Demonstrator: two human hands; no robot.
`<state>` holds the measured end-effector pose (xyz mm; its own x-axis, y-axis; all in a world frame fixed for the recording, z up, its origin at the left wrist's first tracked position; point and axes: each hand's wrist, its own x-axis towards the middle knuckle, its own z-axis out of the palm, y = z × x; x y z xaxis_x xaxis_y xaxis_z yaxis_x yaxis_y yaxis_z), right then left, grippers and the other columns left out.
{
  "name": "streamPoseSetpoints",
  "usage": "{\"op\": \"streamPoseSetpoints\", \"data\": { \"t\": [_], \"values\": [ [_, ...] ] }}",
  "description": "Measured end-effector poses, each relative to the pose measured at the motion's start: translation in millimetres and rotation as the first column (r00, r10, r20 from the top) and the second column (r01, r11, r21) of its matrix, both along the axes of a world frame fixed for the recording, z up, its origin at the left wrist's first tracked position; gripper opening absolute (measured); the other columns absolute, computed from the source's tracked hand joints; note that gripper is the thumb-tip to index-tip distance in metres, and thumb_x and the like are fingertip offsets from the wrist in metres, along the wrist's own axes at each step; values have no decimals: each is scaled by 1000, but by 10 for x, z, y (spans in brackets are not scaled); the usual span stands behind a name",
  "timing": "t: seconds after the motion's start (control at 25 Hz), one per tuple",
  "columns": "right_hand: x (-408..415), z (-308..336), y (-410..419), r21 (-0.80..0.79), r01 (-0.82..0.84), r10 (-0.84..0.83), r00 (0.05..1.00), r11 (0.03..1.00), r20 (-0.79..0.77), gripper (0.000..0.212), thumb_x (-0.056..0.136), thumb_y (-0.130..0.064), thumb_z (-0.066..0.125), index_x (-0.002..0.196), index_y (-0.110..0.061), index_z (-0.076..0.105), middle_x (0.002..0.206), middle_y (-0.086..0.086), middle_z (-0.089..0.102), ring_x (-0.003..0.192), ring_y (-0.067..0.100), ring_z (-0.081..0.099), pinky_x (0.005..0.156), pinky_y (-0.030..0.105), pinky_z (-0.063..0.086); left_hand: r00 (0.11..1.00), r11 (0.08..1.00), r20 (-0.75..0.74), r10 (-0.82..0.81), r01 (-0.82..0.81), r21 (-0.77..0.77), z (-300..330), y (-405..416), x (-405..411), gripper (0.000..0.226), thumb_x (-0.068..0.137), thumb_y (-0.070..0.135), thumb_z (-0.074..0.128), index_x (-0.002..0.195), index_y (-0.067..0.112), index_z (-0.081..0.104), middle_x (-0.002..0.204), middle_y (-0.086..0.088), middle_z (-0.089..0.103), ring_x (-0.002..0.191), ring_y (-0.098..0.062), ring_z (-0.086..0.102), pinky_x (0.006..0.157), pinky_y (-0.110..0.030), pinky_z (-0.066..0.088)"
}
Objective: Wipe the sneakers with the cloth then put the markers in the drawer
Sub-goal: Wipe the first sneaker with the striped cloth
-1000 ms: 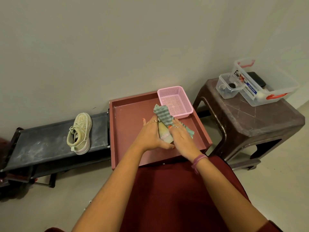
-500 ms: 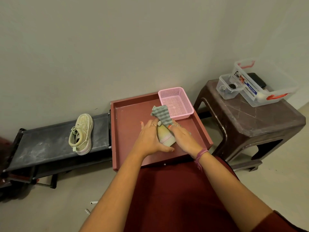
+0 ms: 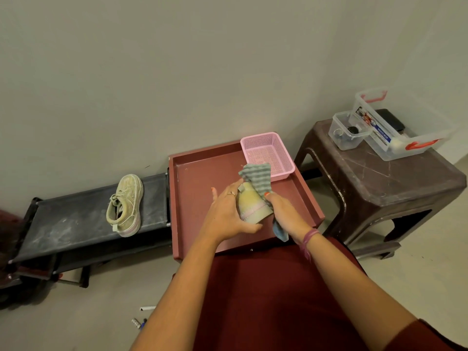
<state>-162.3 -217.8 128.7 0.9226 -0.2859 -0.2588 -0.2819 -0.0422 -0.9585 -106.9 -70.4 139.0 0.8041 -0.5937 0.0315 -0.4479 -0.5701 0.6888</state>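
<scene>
Over the dark red tray [image 3: 197, 198] my left hand [image 3: 228, 214] holds a pale cream sneaker [image 3: 252, 205] with a pink stripe, heel toward me. My right hand [image 3: 283, 211] grips a grey-green striped cloth [image 3: 258, 178] against the sneaker's right side; one end of the cloth sticks up, the other hangs below my wrist. The second sneaker [image 3: 125, 205] lies on its side on the black bench [image 3: 63, 224] to the left. Markers [image 3: 139, 321] lie on the floor near my left forearm, partly hidden.
A pink mesh basket [image 3: 268, 153] sits in the tray's far right corner. A brown plastic stool [image 3: 379, 183] at the right carries two clear containers [image 3: 395, 127]. The wall stands close behind the tray. My dark red lap fills the foreground.
The sneaker has tipped so more of its heel and sole shows. My right hand with the cloth has slid down its right side, and a cloth end now hangs below my wrist.
</scene>
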Motion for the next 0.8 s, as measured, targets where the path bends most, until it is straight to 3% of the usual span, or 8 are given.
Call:
{"op": "streamPoseSetpoints", "data": {
  "t": [0.12, 0.2, 0.28, 0.32, 0.44, 0.56, 0.68, 0.8],
  "values": [
    [7, 24, 40, 118, 37, -30, 998, 992, -55, 29, 95, -24, 40, 103, -13, 65, 106, 3, 62, 99, 16, 54, 81, 28, 41, 1000, 1000, 11, 21, -21, -7, -7, 31, -8, 113, 52, 43, 86, 146, 16, 28, 142, 9, 41, 135, -6, 34, 113, -35, -17],
    [-144, 12, 207, -51, -111, 115, 989, 993, 90, 39, 94, -26, 39, 129, -28, 55, 133, -14, 50, 129, 4, 39, 107, 23, 30, 998, 998, -5, 56, -56, -10, -16, 87, 24, 102, 52, 41, 86, 139, 18, 36, 130, 11, 47, 129, -7, 41, 115, -38, -14],
    [-303, -44, 312, -237, -185, 227, 960, 954, 164, 43, 99, -23, 36, 141, -34, 37, 143, -27, 32, 138, -11, 17, 113, 13, 13, 996, 997, -39, 78, -78, -12, -26, 152, 49, 96, 52, 40, 86, 133, 19, 40, 124, 13, 49, 125, -7, 44, 118, -42, -11],
    [-343, -74, 323, -234, -180, 228, 953, 955, 199, 38, 99, -25, 37, 135, -35, 43, 138, -27, 40, 132, -15, 26, 110, 10, 19, 996, 997, -49, 78, -78, -17, -30, 181, 49, 97, 53, 39, 86, 135, 19, 39, 125, 14, 48, 125, -5, 43, 118, -43, -10],
    [-223, -96, 267, 194, 73, -92, 992, 978, 89, 22, 96, -25, 42, 82, -24, 59, 82, -12, 61, 75, -9, 57, 64, 9, 42, 994, 996, -66, 84, -86, -20, -31, 220, 35, 110, 54, 37, 87, 145, 18, 28, 136, 10, 42, 130, -4, 34, 118, -39, -12],
    [-58, -101, 210, 251, 171, -150, 984, 953, -98, 27, 98, -17, 39, 84, -18, 62, 84, -2, 61, 81, 11, 56, 57, 11, 45, 992, 995, -84, 95, -97, -21, -35, 223, 0, 114, 54, 37, 86, 147, 18, 23, 142, 4, 40, 137, -13, 31, 120, -41, -5],
    [-109, -136, 331, 177, 39, -45, 999, 983, 30, 25, 99, -15, 39, 108, -18, 63, 105, -7, 62, 104, 10, 56, 80, 10, 45, 975, 986, -157, 154, -162, -34, -35, 275, 40, 114, 52, 35, 83, 147, 21, 23, 140, 4, 40, 135, -16, 32, 119, -48, 16],
    [-239, -233, 425, -45, -146, 152, 966, 988, 210, 40, 99, -25, 37, 138, -24, 45, 140, -23, 40, 134, -10, 28, 109, 8, 21, 976, 988, -169, 137, -147, -49, -84, 366, 86, 110, 47, 42, 81, 142, 29, 27, 135, 8, 45, 131, -10, 37, 118, -51, 13]
  ]
}}
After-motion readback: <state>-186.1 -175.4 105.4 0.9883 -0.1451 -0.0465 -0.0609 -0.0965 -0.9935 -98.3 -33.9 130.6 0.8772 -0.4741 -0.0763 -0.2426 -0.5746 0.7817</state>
